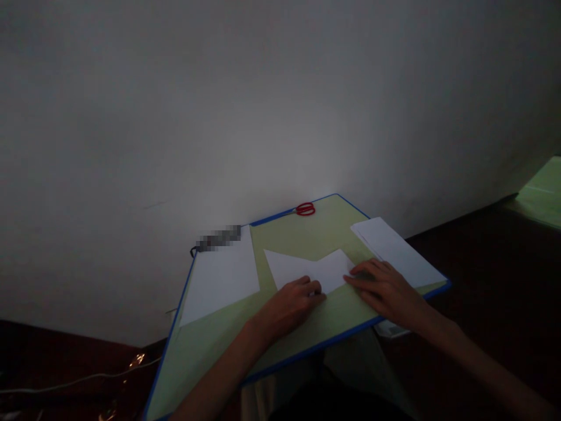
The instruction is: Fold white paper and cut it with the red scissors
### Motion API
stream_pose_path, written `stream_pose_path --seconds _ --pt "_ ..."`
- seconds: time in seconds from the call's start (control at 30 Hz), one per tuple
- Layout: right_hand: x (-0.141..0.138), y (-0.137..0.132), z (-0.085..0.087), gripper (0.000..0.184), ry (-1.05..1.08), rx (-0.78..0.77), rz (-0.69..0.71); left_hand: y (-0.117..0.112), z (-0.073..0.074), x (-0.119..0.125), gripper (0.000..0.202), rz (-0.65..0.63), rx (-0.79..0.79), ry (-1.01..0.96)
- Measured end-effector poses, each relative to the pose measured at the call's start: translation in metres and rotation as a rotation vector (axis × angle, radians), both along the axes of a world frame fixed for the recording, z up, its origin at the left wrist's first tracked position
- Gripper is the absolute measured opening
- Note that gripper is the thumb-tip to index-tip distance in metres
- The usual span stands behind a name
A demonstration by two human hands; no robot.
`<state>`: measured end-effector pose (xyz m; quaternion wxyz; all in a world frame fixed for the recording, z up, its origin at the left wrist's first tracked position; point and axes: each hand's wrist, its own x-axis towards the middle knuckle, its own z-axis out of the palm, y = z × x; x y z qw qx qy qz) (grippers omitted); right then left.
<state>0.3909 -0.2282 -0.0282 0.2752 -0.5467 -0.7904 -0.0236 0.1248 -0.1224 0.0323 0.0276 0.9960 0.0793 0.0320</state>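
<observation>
From where I'm standing, the white sheet (293,271) lies roughly mid-counter, nr the front, w/ both of the person's hands on it. Its far edge dips to a notch in the middle, and part of it looks folded, tho the hands cover too much to say exactly how. Left hand (297,301) is at the near edge, fingers curled in; can't tell if they're pinching the paper or just pressing it. Right hand (388,291) is at the other end, fingers spread fairly wide and tips down at the paper's right side. The counter (326,234) is pale green w/ a blue rim, pushed up by a grey wall (263,111) (room's pretty dim, btw). On the left lies another big white sheet (225,280), flat and well apart from the left hand, w/ a dark item (219,238) across its far end, too blurred to ID. Red-handled scissors (305,209) rest at the far edge, blades toward the left. Over on the right, just past the right hand, there's a stack of white paper (397,251), its near corner by the counter's rim. Down on the left, a thin white cable (79,383) runs low toward the counter.
</observation>
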Motion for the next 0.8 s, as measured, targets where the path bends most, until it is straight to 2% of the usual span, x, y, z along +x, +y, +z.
stream_pose_path --seconds 0.3,0.8 --pt "-0.002 0.001 -0.003 0.037 -0.004 0.009 0.005 -0.003 0.004 -0.017 0.025 0.009 0.029 0.038" --pt "-0.004 0.001 -0.007 0.039 0.01 0.018 0.016 -0.015 -0.003 -0.053 0.016 0.022 0.145 0.014"
